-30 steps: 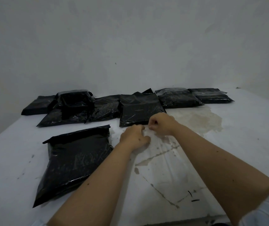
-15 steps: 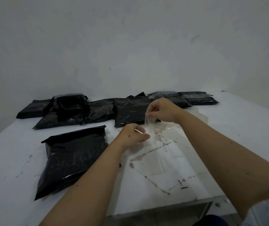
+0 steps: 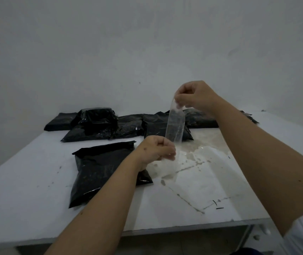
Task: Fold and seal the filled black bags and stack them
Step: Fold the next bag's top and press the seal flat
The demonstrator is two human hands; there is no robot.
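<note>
Stretching tape strip [image 3: 175, 126], both hands

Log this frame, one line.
phase: stretching clear tape strip | right hand: pinches top | left hand: pinches bottom | nearest black bag: flat on table

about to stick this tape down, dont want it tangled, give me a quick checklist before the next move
1. Right hand pinches the top end of the clear tape strip: ok.
2. Left hand grips the strip's lower end: ok.
3. Strip stretched between the hands, no visible twist: ok.
4. Strip fully free of the table: cannot tell.
5. Nearest black bag lies flat beside the left hand: ok.
6. That bag's open end folded, ready for tape: cannot tell.
</note>
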